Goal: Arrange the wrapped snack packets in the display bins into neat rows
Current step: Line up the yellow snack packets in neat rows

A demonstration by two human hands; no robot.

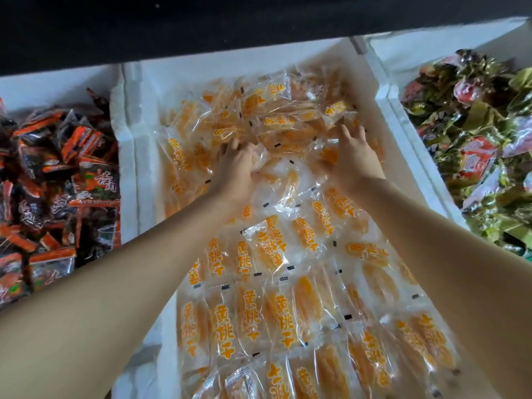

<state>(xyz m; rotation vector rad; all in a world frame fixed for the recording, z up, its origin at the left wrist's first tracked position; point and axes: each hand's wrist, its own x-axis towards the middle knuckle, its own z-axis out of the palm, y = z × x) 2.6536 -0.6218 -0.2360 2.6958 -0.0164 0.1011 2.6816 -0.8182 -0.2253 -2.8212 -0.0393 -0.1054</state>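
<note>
A white foam bin [131, 174] in the middle holds clear packets of orange dried fruit with orange lettering [259, 309]. The near packets lie in rough rows; those at the far end [276, 116] are a loose heap. My left hand [236, 165] is in the heap, fingers curled around a clear packet [270, 168]. My right hand [351, 154] lies flat on the packets near the bin's right side, fingers spread and pointing away from me.
To the left a bin holds dark packets with orange-red trim [54, 180]. To the right another white bin [403, 116] holds green and red wrapped snacks [478, 133]. A dark shelf edge [201, 27] runs across the far side.
</note>
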